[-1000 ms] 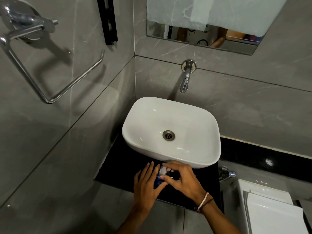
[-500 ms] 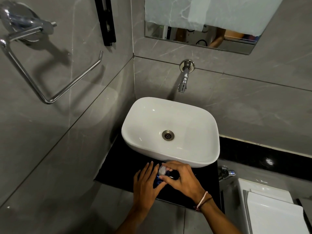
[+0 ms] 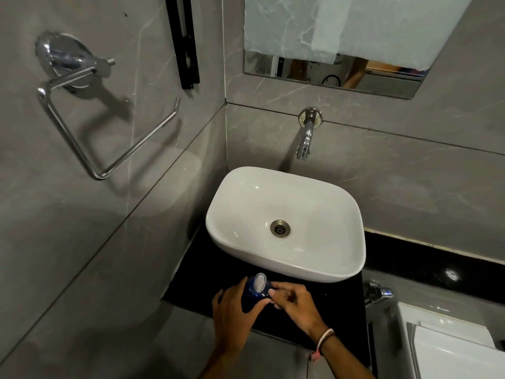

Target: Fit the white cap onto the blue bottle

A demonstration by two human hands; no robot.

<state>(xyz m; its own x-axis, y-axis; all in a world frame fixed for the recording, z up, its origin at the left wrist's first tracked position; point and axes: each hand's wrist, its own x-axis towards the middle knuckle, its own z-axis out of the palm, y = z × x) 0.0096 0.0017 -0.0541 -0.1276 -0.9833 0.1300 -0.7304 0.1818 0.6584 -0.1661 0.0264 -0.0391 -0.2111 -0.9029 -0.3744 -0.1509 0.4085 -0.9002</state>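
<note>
Dark blue bottle [image 3: 252,294], glossy, small, topped by a pale white cap [image 3: 259,281] tilted up toward 1 o'clock. Below it, a black counter [image 3: 191,285] carrying a white basin [image 3: 287,222]; grey tiled walls, a chrome tap [image 3: 305,140] at 12 o'clock, a towel ring [image 3: 103,127] at 10 o'clock. Bottle at 6 o'clock of the basin, just beside its rim. Left hand [image 3: 232,310] wrapped round the bottle's body. Right hand [image 3: 295,300] at 3 o'clock of the bottle, fingers loosely curled, fingertips touching it below the cap, clamped on nothing.
</note>
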